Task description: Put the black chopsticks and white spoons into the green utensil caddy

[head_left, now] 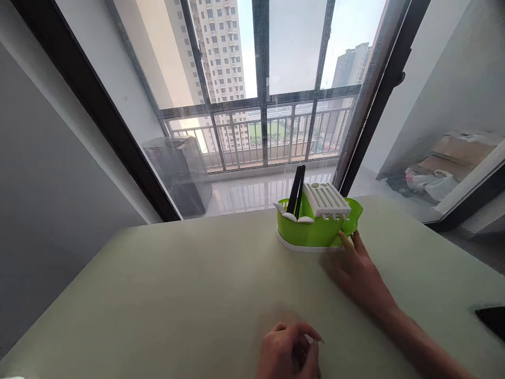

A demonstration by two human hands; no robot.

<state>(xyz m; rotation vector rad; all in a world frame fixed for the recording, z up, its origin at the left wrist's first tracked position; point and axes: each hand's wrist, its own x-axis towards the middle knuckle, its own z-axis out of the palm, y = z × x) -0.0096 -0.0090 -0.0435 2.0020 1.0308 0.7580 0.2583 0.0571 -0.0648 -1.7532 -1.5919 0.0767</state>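
Right hand (357, 268) reaches forward with its fingers loosely extended, the fingertips at the lower right side of a green holder (307, 232); they appear to touch it, but no closed grip shows. Left hand (290, 350) is low and nearer the body, its fingers curled in and the thumb close to the index finger; whether anything small is pinched there, I cannot tell.

Just beyond the right hand's fingertips, the holder stands upright on its white base (294, 246), near the far edge of the pale table (177, 284). Farther from that hand, toward the holder's left end, black chopsticks (294, 192) lean upright, with white spoons (305, 219) at the rim beside them. A white slotted rack (326, 199) sits on top, small hooks (335, 217) along its near side. To the right of the right forearm lies a dark object (491, 318), partly cut off.

The stage looks like light contact or adjustment at the holder's side; moving it from here would call for a firmer hold and care to keep the chopsticks steady.

No brand, label or writing can be read.
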